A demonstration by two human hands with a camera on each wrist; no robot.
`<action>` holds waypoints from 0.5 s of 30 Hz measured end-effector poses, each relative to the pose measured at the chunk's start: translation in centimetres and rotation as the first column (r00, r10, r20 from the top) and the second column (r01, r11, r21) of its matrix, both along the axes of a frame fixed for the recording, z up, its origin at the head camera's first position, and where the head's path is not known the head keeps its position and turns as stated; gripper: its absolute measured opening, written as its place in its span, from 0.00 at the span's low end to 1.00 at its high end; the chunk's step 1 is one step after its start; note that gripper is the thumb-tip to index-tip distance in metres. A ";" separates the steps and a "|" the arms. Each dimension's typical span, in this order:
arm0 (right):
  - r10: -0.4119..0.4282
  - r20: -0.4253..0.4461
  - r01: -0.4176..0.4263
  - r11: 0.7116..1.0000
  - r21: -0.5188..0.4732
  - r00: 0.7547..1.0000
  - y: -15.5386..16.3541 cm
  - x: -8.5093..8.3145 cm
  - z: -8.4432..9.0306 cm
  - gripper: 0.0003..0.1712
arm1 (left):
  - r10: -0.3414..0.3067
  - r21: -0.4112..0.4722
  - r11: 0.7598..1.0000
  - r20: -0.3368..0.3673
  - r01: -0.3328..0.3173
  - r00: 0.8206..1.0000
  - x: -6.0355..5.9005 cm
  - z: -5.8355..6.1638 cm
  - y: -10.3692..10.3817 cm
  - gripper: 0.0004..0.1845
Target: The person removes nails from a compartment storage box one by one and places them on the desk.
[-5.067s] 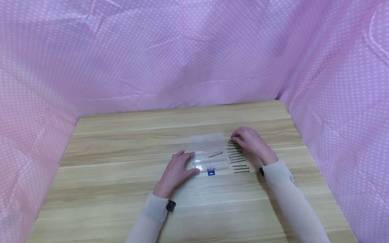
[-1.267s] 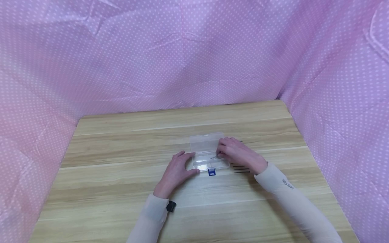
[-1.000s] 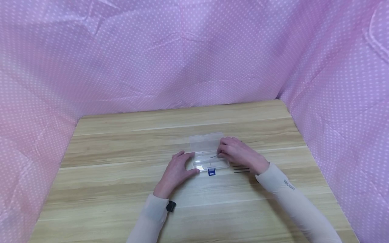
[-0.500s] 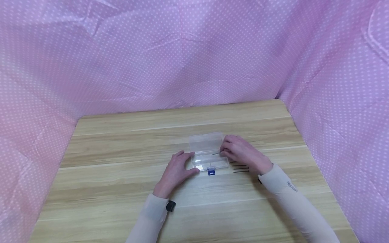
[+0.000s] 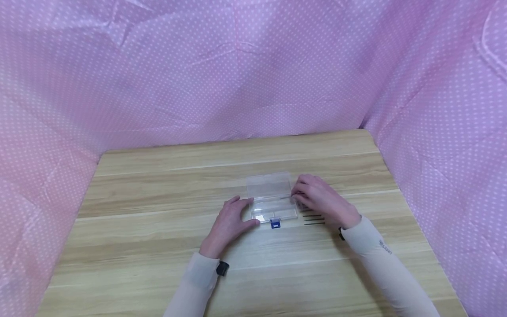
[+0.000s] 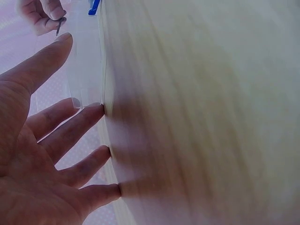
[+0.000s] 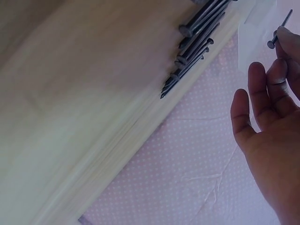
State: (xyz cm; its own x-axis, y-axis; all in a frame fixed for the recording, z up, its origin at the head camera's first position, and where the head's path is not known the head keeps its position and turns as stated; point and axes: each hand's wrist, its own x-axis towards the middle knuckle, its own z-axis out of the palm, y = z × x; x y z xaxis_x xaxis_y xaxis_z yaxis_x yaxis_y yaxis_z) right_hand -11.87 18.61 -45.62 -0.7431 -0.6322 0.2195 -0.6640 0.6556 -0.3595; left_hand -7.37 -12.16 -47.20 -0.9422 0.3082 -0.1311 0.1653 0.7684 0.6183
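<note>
A clear plastic box (image 5: 283, 214) with a blue latch (image 5: 275, 223) lies on the table, its lid (image 5: 269, 185) folded back. My left hand (image 5: 229, 224) rests at the box's left side, thumb at the front corner and index finger near the hinge. In the left wrist view its fingers are spread, several tips touching the table. My right hand (image 5: 322, 198) pinches a nail (image 7: 282, 29) near its head, between thumb and index finger. It hovers at the box's right edge, the nail's point toward the box. Several dark nails (image 7: 201, 35) lie in a row right of the box, partly under the hand.
The wood-grain table (image 5: 158, 193) spreads around the box. Pink dotted cloth (image 5: 237, 88) hangs behind the table and along both sides. A black band (image 5: 222, 268) sits at my left wrist.
My right hand has drawn back to the right from over the box, with the nail between its fingers. The nail seen inside the box earlier is no longer there. My left hand stays put.
</note>
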 end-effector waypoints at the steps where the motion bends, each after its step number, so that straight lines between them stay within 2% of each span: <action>1: -0.008 0.006 0.008 1.000 0.000 1.000 0.1 0.0 0.0 0.06 | 0.001 0.000 1.000 0.002 -0.001 1.000 0.0 0.0 0.0 0.38; 4: -0.031 0.023 0.031 0.999 -0.010 0.999 0.4 0.0 0.1 0.05 | 0.005 -0.002 1.000 0.007 -0.005 1.000 0.0 0.0 0.0 0.38; 8: -0.043 0.003 0.043 0.999 -0.029 0.999 0.7 0.0 0.1 0.03 | 0.003 0.001 1.000 0.005 -0.003 1.000 0.0 0.0 -0.1 0.38; 15: -0.064 0.004 0.064 0.997 -0.052 0.998 1.2 -0.4 0.0 0.06 | -0.002 0.000 1.000 -0.002 0.002 1.000 -0.1 -0.2 -0.1 0.38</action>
State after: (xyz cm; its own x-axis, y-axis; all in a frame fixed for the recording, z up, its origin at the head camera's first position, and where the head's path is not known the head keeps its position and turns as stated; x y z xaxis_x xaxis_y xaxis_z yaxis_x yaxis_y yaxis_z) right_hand -12.26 19.80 -45.58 -0.7820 -0.5713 0.2492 -0.6207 0.6771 -0.3953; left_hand -7.46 -12.29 -47.38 -0.9420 0.3096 -0.1296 0.1676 0.7683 0.6178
